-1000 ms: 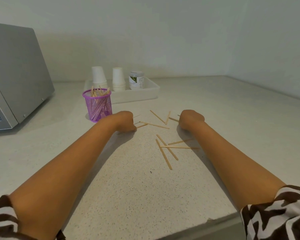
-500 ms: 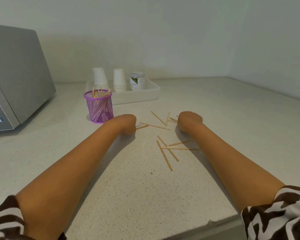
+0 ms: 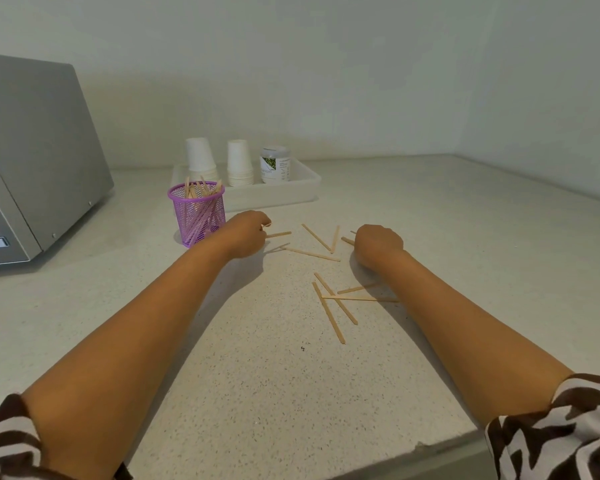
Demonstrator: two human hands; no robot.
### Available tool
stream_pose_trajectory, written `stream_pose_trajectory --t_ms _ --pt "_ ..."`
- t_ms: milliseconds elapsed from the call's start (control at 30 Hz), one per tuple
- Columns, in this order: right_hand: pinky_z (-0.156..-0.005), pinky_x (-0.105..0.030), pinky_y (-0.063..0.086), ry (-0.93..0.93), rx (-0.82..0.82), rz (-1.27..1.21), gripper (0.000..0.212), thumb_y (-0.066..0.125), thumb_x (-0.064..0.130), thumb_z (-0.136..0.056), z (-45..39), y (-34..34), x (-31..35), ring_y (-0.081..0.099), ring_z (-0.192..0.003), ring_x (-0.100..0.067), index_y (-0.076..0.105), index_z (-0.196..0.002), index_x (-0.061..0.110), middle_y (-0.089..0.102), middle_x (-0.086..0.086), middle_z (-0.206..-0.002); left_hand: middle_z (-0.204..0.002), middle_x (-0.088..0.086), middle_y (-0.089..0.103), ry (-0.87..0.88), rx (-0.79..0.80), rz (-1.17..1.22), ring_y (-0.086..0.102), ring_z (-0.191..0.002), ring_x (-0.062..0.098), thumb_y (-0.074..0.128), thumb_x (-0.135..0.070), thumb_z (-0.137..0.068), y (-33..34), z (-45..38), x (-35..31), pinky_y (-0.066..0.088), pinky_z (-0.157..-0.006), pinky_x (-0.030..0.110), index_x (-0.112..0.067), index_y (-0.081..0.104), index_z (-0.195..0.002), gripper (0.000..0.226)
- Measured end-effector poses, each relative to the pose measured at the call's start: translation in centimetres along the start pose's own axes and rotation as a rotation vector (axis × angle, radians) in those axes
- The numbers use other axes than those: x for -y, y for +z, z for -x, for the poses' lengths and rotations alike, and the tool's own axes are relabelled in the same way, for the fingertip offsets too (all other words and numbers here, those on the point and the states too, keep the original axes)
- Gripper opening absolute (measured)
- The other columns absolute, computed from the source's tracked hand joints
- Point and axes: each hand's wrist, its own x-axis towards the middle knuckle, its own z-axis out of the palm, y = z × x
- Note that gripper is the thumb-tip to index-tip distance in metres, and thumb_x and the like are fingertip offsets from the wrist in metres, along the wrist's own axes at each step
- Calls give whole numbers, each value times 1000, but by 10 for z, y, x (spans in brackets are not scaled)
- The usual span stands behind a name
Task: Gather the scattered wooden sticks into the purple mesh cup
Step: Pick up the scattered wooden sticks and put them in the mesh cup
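Left hand (image 3: 246, 233) curled, pinching a wooden stick (image 3: 278, 234) beside the purple mesh cup (image 3: 198, 216); right hand (image 3: 378, 242) fisted on the surface (image 3: 257, 375) among scattered sticks (image 3: 333, 306), contents hidden.

1. The mesh cup (image 3: 197, 216) at left is purple.
2. The wooden sticks (image 3: 328, 311) in the cup and on the counter are pale tan.
3. The counter (image 3: 274, 393) is off-white with fine dark speckles.
4. The paper cups (image 3: 239, 162) and their tray (image 3: 305, 188) far behind are white.
5. The jar (image 3: 275, 164) has a white label with a green picture.
6. The appliance (image 3: 39, 150) at far left is grey.
7. The sleeves (image 3: 561, 434) near the viewer have brown and white patches.
8. The walls (image 3: 326, 64) are pale grey-green.
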Motion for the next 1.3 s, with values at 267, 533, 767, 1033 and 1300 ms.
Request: stream_pose_trajectory --t_ms 267,533,767,1033,1300 --pt "-74 -27 37 4 -5 8 29 46 3 -90 -2 -2 -2 52 -92 -26 42 -62 10 45 -1 -72 -90 6 51 -20 29 213 46 -78 19 33 9 -90 5 -2 -4 38 -59 24 -2 55 -100 27" --pt "-68 -31 35 6 -185 -279 17 41 6 -93 -10 -10 -12 55 -97 -31 58 -94 2 61 -16 -103 -114 11 59 166 37 -24 48 -90 19 52 -17 -91 33 -7 -19 37 -78 27 -10 56 -118 28" --pt "-57 -23 33 55 -114 -1145 20 33 3 -94 -9 -21 -10 42 -66 -12 48 -104 10 50 -7 -93 -112 8 64 270 34 -197 52 -95 19 51 -22 -93 42 -10 -27 36 -77 27 -12 63 -108 21" --pt "-50 -22 26 190 -20 -1634 24 27 1 -98 -5 -26 -11 32 -56 -12 50 -104 3 43 -4 -69 -112 14 62 179 136 -343 52 -88 23 42 -20 -97 44 -11 -29 38 -76 29 -3 57 -111 26" --pt "-52 -21 31 240 -92 -1742 32 28 4 -99 -4 -28 -12 36 -57 -11 49 -77 12 44 -3 -68 -116 15 53 217 71 -356 53 -98 27 43 -11 -94 47 -6 -29 39 -78 31 -3 51 -112 22"
